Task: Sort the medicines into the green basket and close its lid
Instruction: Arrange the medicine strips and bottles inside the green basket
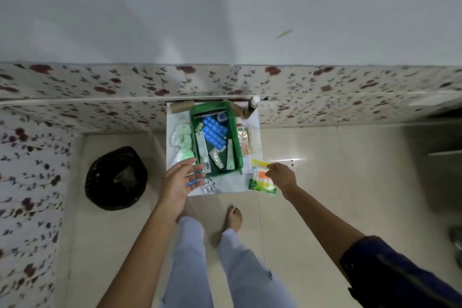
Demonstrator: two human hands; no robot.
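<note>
My right hand (281, 175) has its fingers pinched on a sachet pack (261, 177) off the surface's near right corner; left hand (181, 177) spread empty beside the mid-surface green basket (237, 142), probably steadying it.

Plastic green basket (237, 142), glossy floor tiles (325, 182)

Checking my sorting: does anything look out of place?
Yes. Pale green blister strips lie on the small white table left of the green plastic basket, and a yellow-green sachet packet overhangs the table's near right corner under the right hand.
</note>
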